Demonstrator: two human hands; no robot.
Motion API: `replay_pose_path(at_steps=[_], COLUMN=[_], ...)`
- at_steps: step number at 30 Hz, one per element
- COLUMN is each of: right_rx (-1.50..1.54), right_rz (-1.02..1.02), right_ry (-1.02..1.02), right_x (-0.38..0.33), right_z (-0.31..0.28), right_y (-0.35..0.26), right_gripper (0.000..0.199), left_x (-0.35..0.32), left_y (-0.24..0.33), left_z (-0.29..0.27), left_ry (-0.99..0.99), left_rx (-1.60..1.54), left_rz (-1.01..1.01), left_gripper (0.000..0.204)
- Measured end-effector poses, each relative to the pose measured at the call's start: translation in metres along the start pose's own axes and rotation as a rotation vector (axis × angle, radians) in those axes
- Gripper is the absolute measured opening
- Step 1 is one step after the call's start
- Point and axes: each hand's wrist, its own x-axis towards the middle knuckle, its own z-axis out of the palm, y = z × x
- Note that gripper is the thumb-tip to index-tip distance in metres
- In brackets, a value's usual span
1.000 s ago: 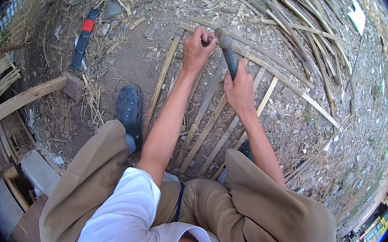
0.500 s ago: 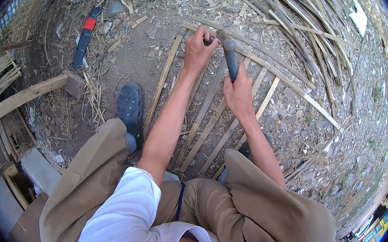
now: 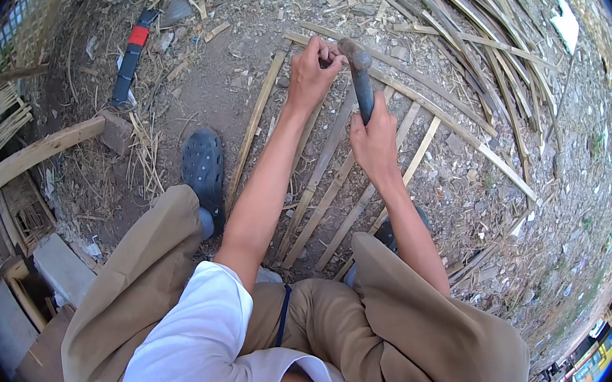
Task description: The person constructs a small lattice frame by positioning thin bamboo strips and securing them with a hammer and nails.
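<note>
Taking clock directions from the hammer, we see dirt spread at nine o'clock, with room to move between the slats and one black tool with a red band. At two to three o'clock a heap of long strips hems us in. Our right hand is closed around the one hammer's handle; its head is just beside the fingertips of our left hand. Those fingertips are pinched together, and we cannot tell whether they grip anything. We count about six slats, fanning toward six to eight o'clock beneath our forearms, and one long crosspiece running from ten to four. Our forearms and knees cut off several slats. Of two dark shoes, the right is mostly hidden.
</note>
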Motion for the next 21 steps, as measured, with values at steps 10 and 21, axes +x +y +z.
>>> replay_pose_path(at_steps=[10, 21], right_rx=[-0.134, -0.163], right_rz=[0.046, 0.024], right_ry=[-0.015, -0.034], right_x=[0.001, 0.004], right_z=[-0.003, -0.010], right_y=[0.002, 0.001], right_gripper=[0.024, 0.025], left_x=[-0.002, -0.001], left_y=[0.001, 0.003], left_z=[0.001, 0.001], left_ry=[-0.011, -0.028], left_rx=[0.016, -0.022], left_rz=[-0.014, 0.015], left_gripper=[0.037, 0.034])
